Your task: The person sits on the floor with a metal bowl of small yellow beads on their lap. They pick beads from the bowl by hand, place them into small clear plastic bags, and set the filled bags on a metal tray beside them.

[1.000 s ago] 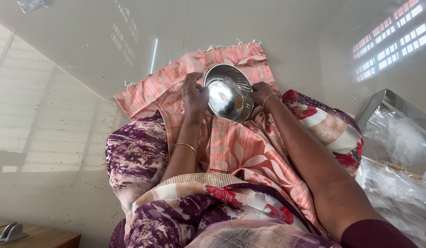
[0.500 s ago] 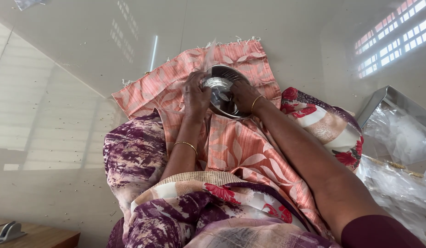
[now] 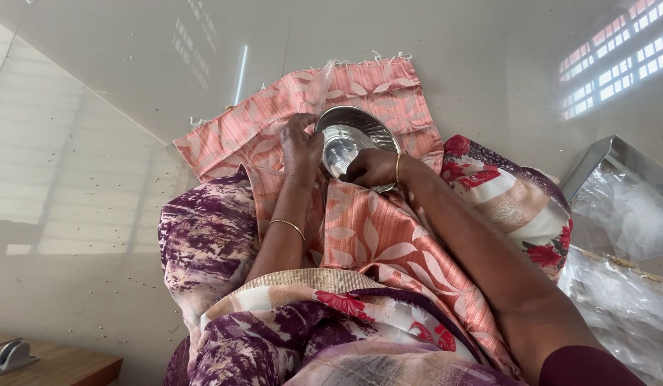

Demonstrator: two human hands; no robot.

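The left hand [image 3: 301,146] curls its fingers over the near left rim of a steel bowl [image 3: 353,139], gripping it closed against the palm. The right hand [image 3: 371,168] is bunched into a loose fist at the bowl's lower right edge, pressing on the rim and the inside wall; whether it pinches a fold of cloth there cannot be told. Each wrist wears a thin gold bangle.

The bowl sits on a peach-coloured cloth with a pale leaf pattern [image 3: 378,236], which is spread over the person's lap and runs out onto the floor ahead. Under it lies purple-and-white printed fabric with red flowers [image 3: 210,236].

The floor [image 3: 96,143] is glossy pale tile, mirroring barred windows. At right a metal tray [image 3: 596,161] stands beside crumpled clear plastic bags [image 3: 624,286]. At the lower left is a corner of a wooden board [image 3: 67,364] with a small grey metal piece on it.

The bowl is round, so it has no long axis; its mouth is tipped up and toward the person, showing the shiny inside.
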